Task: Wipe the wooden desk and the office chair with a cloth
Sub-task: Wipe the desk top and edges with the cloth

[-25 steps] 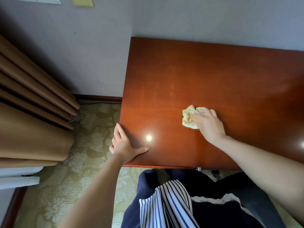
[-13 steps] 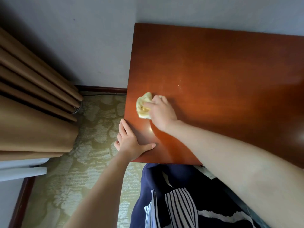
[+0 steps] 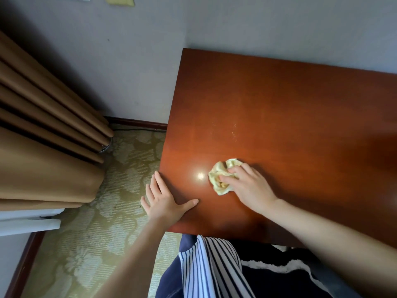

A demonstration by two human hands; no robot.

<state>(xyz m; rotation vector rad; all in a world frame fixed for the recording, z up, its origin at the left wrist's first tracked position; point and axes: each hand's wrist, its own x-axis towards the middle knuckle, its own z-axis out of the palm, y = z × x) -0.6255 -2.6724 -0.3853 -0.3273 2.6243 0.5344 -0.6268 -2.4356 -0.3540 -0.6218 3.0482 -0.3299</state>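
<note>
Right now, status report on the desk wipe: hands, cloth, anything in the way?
Left hand flat on wooden desk, near-left edge, holding nothing. Right hand grips crumpled yellow cloth on it. Only pale specks lie ahead.

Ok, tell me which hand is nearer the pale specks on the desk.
Right. The right hand, gripping the cloth, is on the person's side of the specks; the left hand rests flat at the desk's left edge, farther away.

a furnished room, hotel-like or a home study: a polished wooden desk [image 3: 279, 115] against a grey wall [image 3: 129, 61], heavy tan curtains [image 3: 43, 168] beside it, patterned beige carpet [image 3: 86, 244] and dark wooden skirting [image 3: 137, 121] below.
</note>
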